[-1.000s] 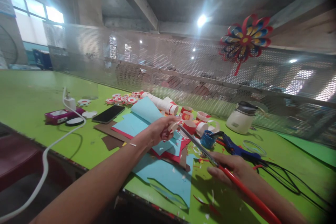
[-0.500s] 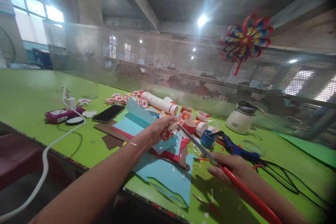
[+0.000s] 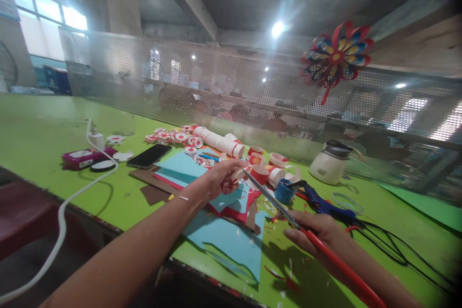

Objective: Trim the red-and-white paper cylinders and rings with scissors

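Note:
My left hand [image 3: 221, 178] pinches a small red-and-white paper piece [image 3: 238, 173] above a pile of blue and red paper sheets [image 3: 187, 166]. My right hand [image 3: 317, 233] grips red-handled scissors [image 3: 285, 211]; their blades point up and left, with the tips touching the paper piece. Red-and-white paper cups [image 3: 260, 172] stand just behind the scissor tips. A large cut sheet of blue paper [image 3: 231, 243] lies at the table's near edge, under my forearms.
On the green table [image 3: 43, 130] lie a black phone [image 3: 149, 156], a pink device [image 3: 84, 158] with a white charger cable [image 3: 61, 216], a stack of cups [image 3: 220, 142], a blue glue gun [image 3: 321, 202] with black cords, a white pot [image 3: 330, 163]. A perforated metal screen [image 3: 216, 86] carries a paper pinwheel [image 3: 335, 57].
The curled-up blue sheet behind my left hand has dropped flat onto the pile, uncovering round pieces behind it. Both hands and the scissors stay nearly where they were.

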{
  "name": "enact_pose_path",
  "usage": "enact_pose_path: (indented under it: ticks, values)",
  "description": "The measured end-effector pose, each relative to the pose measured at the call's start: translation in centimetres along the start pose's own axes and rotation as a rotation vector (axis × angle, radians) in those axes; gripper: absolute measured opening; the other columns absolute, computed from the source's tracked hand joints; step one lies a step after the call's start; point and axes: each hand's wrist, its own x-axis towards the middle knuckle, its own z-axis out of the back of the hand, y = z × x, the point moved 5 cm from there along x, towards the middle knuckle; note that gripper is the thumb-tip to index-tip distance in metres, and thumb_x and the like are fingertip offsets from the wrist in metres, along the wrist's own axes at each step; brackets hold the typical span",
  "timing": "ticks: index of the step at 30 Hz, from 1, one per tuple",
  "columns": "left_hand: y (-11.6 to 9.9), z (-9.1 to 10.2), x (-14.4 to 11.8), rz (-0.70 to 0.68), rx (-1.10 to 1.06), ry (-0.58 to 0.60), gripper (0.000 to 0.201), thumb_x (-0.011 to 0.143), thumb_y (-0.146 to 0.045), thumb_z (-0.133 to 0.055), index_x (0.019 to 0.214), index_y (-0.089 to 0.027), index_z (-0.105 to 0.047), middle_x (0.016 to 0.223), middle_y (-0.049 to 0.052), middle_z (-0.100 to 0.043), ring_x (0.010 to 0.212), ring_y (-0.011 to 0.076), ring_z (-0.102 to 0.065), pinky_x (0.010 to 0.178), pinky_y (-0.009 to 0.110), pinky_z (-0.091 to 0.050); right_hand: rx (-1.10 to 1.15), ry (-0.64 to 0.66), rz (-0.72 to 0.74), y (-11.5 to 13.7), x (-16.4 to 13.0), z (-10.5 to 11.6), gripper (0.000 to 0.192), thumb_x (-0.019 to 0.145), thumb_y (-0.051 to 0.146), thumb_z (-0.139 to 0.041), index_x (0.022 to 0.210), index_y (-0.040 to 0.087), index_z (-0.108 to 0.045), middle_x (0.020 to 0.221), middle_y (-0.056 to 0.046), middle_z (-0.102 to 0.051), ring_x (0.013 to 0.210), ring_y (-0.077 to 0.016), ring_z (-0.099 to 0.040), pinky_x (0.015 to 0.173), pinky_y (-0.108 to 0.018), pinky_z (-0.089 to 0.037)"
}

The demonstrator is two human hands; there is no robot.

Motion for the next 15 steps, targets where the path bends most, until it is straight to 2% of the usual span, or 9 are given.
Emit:
enact_pose_path:
  ticks: [4,10,15]
  values:
    - [0.06,0.11,0.08,0.002,0.005,-0.011,0.035,0.067,-0.043,-0.056,0.048,-0.016,-0.044,0.039,-0.005,-0.033,0.034,0.0054,-0.029,0.037,0.022,-0.015,-0.057,0.112,-0.03,0.32,-0.04,-0.43,0.042,0.086,0.051,-0.043,0.086,0.017,-0.067,0.066,-0.002,-0.057,0.057,-0.0141,-0.049,0.05,-0.024,-0.037]
    - [0.06,0.3,0.28,-0.014,0.019,-0.066,0.033,0.065,-0.043,-0.057,0.05,-0.017,-0.044,0.041,-0.005,-0.036,0.034,0.0058,-0.033,0.037,0.021,-0.017,-0.059,0.061,-0.048,0.19,0.09,-0.61,0.044,0.085,0.054,-0.04,0.078,0.018,-0.063,0.061,0.0,-0.05,0.054,-0.0129,-0.044,0.048,-0.023,-0.032]
    - [0.03,0.74,0.43,-0.054,-0.002,-0.134,0.03,0.064,-0.043,-0.059,0.056,-0.016,-0.046,0.047,-0.005,-0.041,0.037,0.006,-0.039,0.039,0.02,-0.022,-0.041,0.089,-0.053,-0.03,0.26,-0.92,0.043,0.085,0.053,-0.04,0.076,0.018,-0.062,0.061,0.0,-0.051,0.055,-0.013,-0.045,0.049,-0.023,-0.035]
